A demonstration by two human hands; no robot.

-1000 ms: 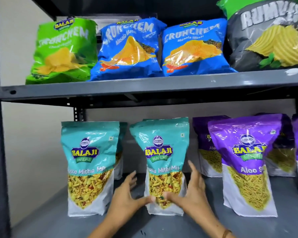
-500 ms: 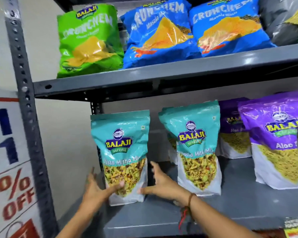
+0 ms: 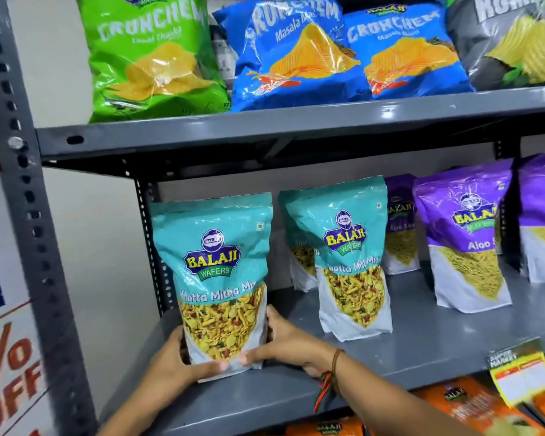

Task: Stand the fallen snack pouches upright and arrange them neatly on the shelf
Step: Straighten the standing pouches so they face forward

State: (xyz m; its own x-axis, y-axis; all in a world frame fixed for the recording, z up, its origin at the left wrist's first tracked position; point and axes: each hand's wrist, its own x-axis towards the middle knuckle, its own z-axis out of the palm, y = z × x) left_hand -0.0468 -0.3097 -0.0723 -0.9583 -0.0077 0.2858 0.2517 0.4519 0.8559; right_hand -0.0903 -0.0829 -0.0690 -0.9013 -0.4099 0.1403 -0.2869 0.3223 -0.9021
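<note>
The teal pouch point(image 3: 214, 278) stands upright at the left end of the grey shelf point(image 3: 422, 341) — left hand point(image 3: 173, 363) and right hand point(image 3: 283, 341) clasp its lower sides, thumbs across the front. Just right stands a second teal pouch point(image 3: 346, 256) — then purple pouches point(image 3: 466, 237).

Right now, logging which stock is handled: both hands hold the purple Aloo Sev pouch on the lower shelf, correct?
Not purple: the head view shows the left hand and right hand holding the teal Khatta Mitha Mix pouch on the lower shelf.
</note>
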